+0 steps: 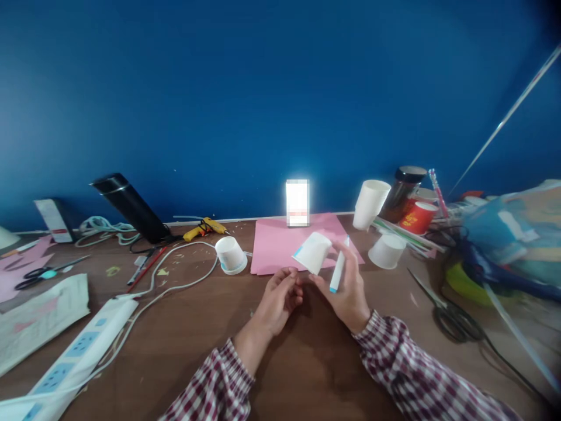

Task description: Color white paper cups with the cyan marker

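My right hand (350,286) is closed round a white paper cup (313,252), tilted on its side with a blue patch near its rim, and a white marker (338,270) with a blue end. The marker lies between the fingers and thumb. Just left of the cup, my left hand (280,298) is curled, thumb against the fingers; whatever it may hold is hidden. Both hands are over the brown table, at the front edge of pink paper sheets (274,245). Another paper cup (231,255) stands upside down to the left.
A bright, blurred screen (297,203) stands behind the pink paper. A white power strip (76,356), cables, a yellow glue gun (204,228) and a black flask (131,207) are left. Stacked paper cups (370,203), one inverted cup (387,251) and scissors (451,318) lie right.
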A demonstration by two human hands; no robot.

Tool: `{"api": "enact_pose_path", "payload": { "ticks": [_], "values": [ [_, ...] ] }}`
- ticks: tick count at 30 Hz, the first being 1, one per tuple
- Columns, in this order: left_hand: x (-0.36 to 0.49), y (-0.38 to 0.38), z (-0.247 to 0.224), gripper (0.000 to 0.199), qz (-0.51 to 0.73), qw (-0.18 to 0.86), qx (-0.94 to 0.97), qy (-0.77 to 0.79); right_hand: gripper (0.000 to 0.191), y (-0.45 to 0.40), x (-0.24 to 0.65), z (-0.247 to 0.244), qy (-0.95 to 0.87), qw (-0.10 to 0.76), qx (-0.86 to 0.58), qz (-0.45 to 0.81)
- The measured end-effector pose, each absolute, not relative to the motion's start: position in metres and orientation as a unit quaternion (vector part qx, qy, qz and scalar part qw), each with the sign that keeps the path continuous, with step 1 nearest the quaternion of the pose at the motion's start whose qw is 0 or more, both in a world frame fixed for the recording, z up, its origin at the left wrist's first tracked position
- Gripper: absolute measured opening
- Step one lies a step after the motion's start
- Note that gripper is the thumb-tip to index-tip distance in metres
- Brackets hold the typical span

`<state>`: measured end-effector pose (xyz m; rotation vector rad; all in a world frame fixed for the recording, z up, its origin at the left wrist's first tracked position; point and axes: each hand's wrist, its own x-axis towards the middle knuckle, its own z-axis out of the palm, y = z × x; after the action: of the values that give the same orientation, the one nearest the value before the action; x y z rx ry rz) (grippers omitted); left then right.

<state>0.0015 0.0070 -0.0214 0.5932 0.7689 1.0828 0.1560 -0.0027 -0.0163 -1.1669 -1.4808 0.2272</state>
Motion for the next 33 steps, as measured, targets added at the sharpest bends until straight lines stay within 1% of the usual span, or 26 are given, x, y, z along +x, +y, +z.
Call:
{"api": "enact_pose_path", "payload": {
  "ticks": [3,6,9,11,19,25,30,33],
  "values": [
    [0.002,0.008,-0.023,0.026,0.516,0.741,0.259,0.344,0.072,0.000,0.158,-0.019,-0.655,0.553,-0.509,0.080],
    [0.003,0.008,-0.021,0.028,0.526,0.750,0.244,0.318,0.073,-0.002,0.157,-0.023,-0.690,0.520,-0.500,0.069],
    [0.003,0.007,-0.017,0.033,0.519,0.773,0.229,0.285,0.069,-0.003,0.156,-0.026,-0.721,0.491,-0.486,0.051],
    [0.003,0.007,-0.015,0.031,0.512,0.788,0.200,0.276,0.067,-0.003,0.156,-0.028,-0.727,0.483,-0.485,0.045],
    [-0.002,0.010,-0.015,0.022,0.480,0.830,0.096,0.265,0.069,-0.002,0.155,-0.026,-0.711,0.498,-0.489,0.083],
    [-0.003,0.005,-0.012,0.023,0.475,0.845,0.076,0.235,0.073,-0.002,0.156,-0.027,-0.689,0.526,-0.474,0.154],
    [-0.004,0.004,-0.013,0.016,0.481,0.845,0.073,0.221,0.074,-0.002,0.156,-0.029,-0.676,0.535,-0.463,0.205],
    [-0.004,0.003,-0.015,0.012,0.487,0.840,0.081,0.223,0.074,-0.003,0.156,-0.030,-0.676,0.532,-0.462,0.215]
  ]
}}
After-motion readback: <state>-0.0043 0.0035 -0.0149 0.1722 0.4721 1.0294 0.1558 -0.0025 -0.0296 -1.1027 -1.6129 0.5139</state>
